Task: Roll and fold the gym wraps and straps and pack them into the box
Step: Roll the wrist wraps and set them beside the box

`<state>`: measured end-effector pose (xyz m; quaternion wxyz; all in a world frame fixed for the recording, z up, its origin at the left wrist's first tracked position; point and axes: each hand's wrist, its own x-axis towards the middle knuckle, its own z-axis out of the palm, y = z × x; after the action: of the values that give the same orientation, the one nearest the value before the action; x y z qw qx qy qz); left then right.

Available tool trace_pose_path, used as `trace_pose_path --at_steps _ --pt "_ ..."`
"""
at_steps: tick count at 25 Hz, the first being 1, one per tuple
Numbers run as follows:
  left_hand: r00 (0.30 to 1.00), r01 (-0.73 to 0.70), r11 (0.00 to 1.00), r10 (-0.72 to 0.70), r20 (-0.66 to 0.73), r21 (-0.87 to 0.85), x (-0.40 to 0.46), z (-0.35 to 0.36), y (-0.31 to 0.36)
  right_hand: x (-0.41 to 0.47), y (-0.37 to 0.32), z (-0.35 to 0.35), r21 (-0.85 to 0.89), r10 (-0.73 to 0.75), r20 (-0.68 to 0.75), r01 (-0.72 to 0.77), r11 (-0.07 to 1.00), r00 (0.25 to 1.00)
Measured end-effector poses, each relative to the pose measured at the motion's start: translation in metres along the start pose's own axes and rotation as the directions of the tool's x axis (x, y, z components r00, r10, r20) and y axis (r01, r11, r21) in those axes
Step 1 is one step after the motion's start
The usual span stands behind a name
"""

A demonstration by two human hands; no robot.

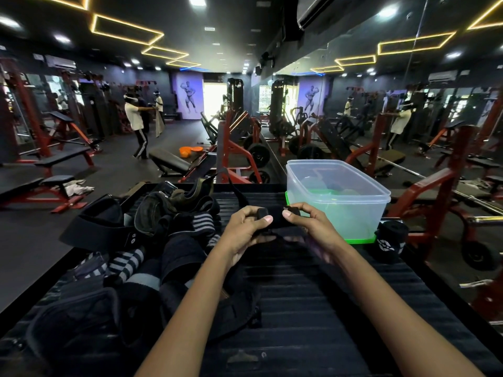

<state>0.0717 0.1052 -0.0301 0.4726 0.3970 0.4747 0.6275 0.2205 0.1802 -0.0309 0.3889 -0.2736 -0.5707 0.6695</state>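
Observation:
A black strap [275, 219] stretches between my two hands above the black ribbed platform [313, 308]. My left hand [245, 229] pinches its rolled left end between thumb and fingers. My right hand [307, 227] pinches its other end. The strap's loose part hangs below my hands. The clear plastic box [337, 197] stands just beyond my right hand on its green lid [362, 240]. A pile of wraps and straps [152, 235], black and grey-striped, lies to the left. A rolled black wrap [390, 240] with white print sits right of the box.
A wide black belt [100, 229] lies at the pile's far left. Red and black gym machines, benches and weight plates [258, 156] stand beyond the platform. A mirror wall runs along the right. People [136, 118] stand far back left.

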Motion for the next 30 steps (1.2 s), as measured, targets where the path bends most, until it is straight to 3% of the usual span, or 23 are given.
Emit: trace_pose_path --at_steps 8,16,24,30 --pt "0.997 -0.042 0.999 0.042 -0.068 0.005 -0.0012 0.0010 0.0008 -0.0029 -0.0008 0.0017 -0.035 -0.053 0.089 0.057 0.998 0.995" --pt "0.986 -0.142 0.986 0.149 -0.080 0.086 -0.0007 -0.0040 0.0015 -0.0016 0.0017 -0.0017 -0.033 0.024 0.111 -0.020 0.999 0.994" --pt "0.962 -0.248 0.921 0.270 -0.033 0.302 0.0033 -0.0067 -0.0032 -0.0033 -0.0016 -0.0003 -0.056 0.050 0.097 -0.045 0.997 0.994" --pt "0.962 -0.268 0.910 0.269 0.043 0.318 0.0019 -0.0041 -0.0022 -0.0016 0.0008 -0.0010 -0.104 0.056 0.074 -0.049 0.993 0.996"
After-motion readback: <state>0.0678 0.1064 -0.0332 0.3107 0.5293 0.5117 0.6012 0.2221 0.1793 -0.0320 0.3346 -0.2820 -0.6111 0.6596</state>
